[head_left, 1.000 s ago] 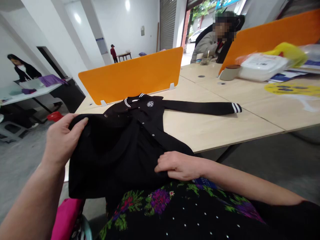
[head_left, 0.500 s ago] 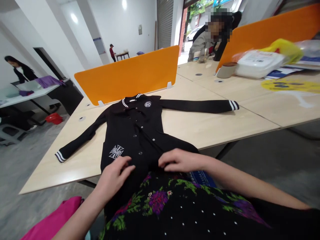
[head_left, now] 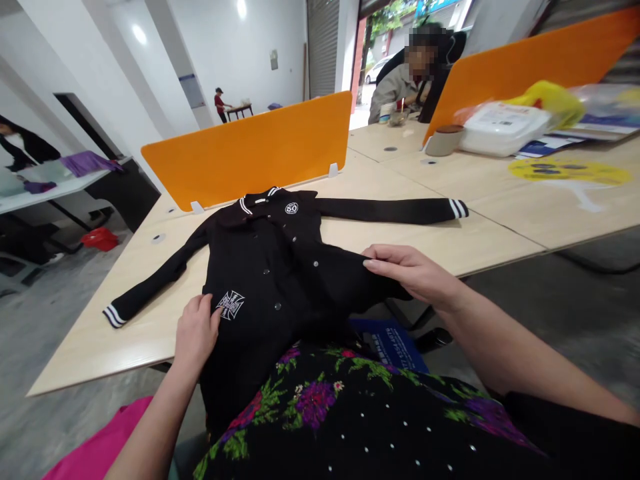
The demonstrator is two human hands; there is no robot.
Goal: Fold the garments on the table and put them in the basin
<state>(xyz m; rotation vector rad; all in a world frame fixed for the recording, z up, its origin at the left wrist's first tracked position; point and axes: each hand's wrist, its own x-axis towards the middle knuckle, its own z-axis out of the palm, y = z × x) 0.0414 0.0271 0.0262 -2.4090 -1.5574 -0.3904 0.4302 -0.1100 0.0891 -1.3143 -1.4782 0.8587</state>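
Note:
A black snap-button jacket (head_left: 280, 267) with white-striped collar and cuffs lies front up on the pale wooden table (head_left: 480, 240), both sleeves spread out. Its hem hangs over the near edge toward my lap. My left hand (head_left: 196, 333) rests flat on the lower left front, fingers by the white cross patch (head_left: 231, 305). My right hand (head_left: 413, 272) lies on the lower right edge of the jacket, fingers extended over the fabric where it leaves the table. Whether the right hand pinches the cloth I cannot tell.
An orange divider (head_left: 250, 150) stands behind the jacket, another orange divider (head_left: 530, 63) at the right. A grey cup (head_left: 445, 140), white box (head_left: 503, 128) and yellow paper (head_left: 570, 172) lie far right. A person sits beyond (head_left: 400, 83). Pink cloth (head_left: 95, 450) is at my lower left.
My left hand let go of the raised left side, which now lies flat with its sleeve out. The right hand moved from the hem up to the jacket's right edge.

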